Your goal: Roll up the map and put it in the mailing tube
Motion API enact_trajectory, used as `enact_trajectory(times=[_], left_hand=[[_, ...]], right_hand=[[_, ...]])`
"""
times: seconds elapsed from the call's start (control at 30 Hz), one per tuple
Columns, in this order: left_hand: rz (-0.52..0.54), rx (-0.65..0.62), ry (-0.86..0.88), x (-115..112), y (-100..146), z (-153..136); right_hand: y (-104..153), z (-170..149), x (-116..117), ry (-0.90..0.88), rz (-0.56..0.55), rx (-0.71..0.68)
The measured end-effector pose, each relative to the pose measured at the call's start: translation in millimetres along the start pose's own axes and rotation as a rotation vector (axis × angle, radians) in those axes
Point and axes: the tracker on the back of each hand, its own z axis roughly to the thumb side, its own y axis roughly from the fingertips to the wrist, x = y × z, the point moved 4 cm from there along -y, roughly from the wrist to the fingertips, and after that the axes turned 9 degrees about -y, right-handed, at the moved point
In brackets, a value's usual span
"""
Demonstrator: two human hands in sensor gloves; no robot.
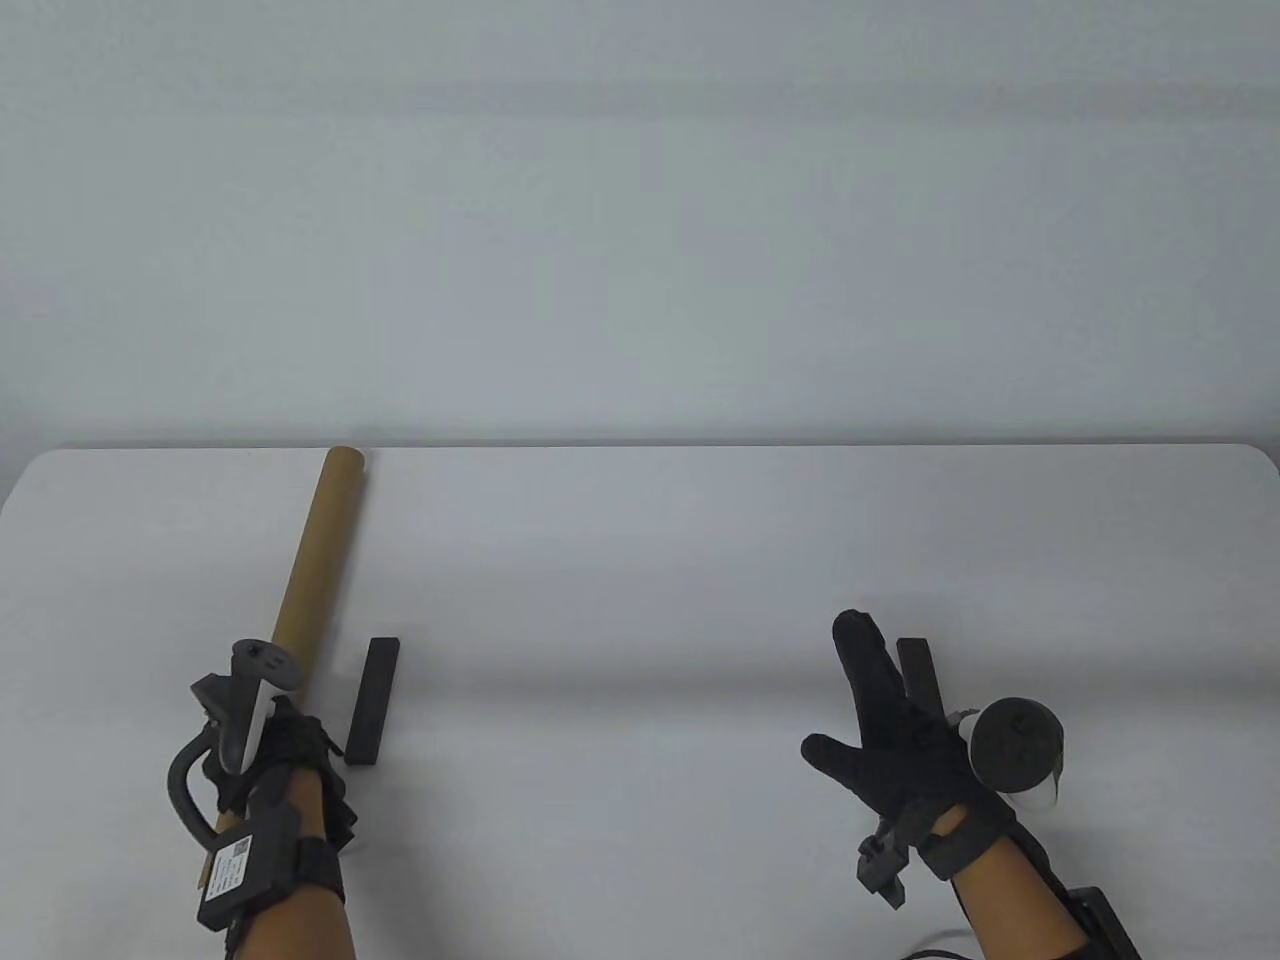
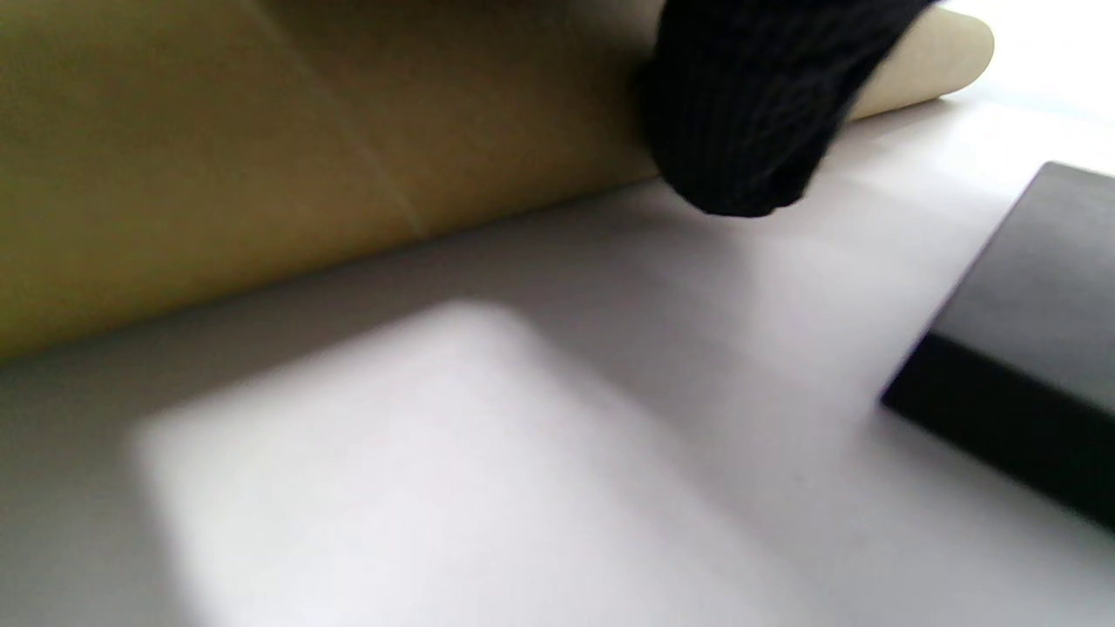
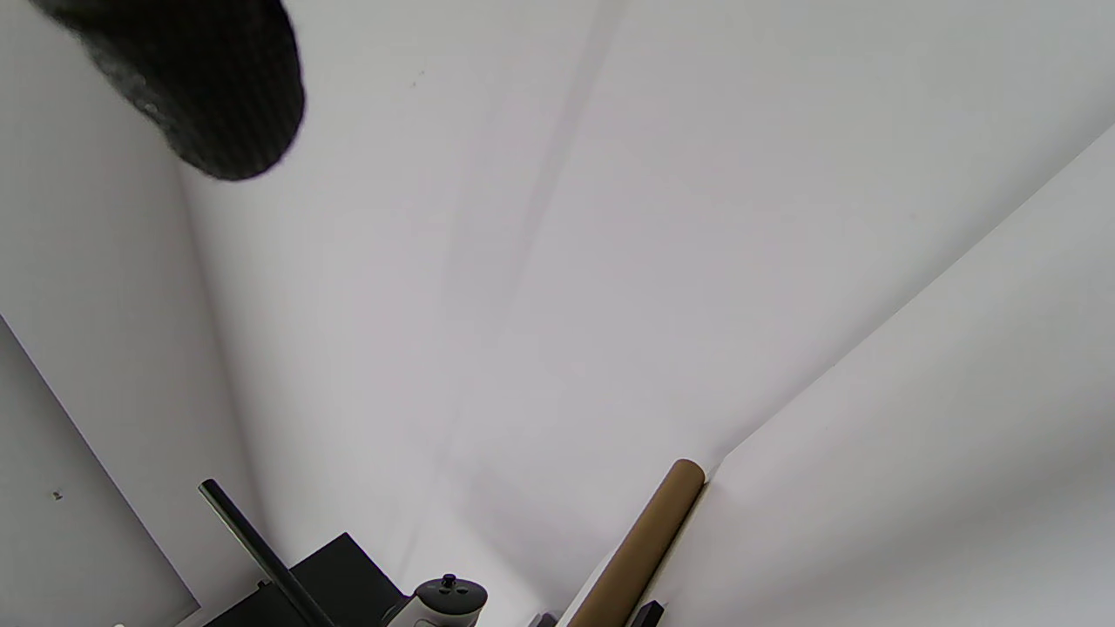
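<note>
Lying near the tabletop's (image 1: 640,560) left edge, the mailing tube (image 1: 313,560) runs from the far edge toward the front (no map is visible in any view). The left hand (image 1: 270,760) grasps its near end. Judged rigid, light and smooth cardboard, the tube should tolerate a firm wrap-around grip near either end. Two black bars (image 1: 372,700) lie on the tabletop. The right hand (image 1: 900,730) hovers released, fingers spread.
</note>
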Motion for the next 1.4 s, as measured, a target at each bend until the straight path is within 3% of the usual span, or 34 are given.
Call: enact_trajectory(times=[0.53, 0.67, 0.77, 0.9, 1.1, 1.27, 1.4], left_hand=[[-0.028, 0.003, -0.043, -4.2, 0.2, 4.0], [0.007, -0.011, -0.039, 4.7, 6.9, 5.5], [0.072, -0.066, -0.024, 26.1, 22.6, 14.6], [0.189, -0.242, 0.044, 68.7, 64.7, 42.8], [0.373, -0.661, 0.176, 121.1, 163.5, 87.3], [0.370, -1.002, 0.322, 124.9, 226.4, 105.2], [0.291, -1.233, 0.398, 110.5, 254.1, 113.7]], right_hand=[[0.2, -0.4, 2.9, 0.004, 0.008, -0.001], [0.4, -0.3, 1.7, 0.003, -0.001, -0.001], [0.5, -0.2, 0.7, 0.006, -0.007, -0.001], [0.2, 0.3, 0.5, 0.002, -0.011, -0.002], [-0.4, 4.5, 0.3, 0.002, -0.016, -0.020], [-0.9, 8.6, 1.6, 0.007, -0.014, -0.036], [-1.4, 14.1, 4.9, 0.013, -0.004, -0.058]])
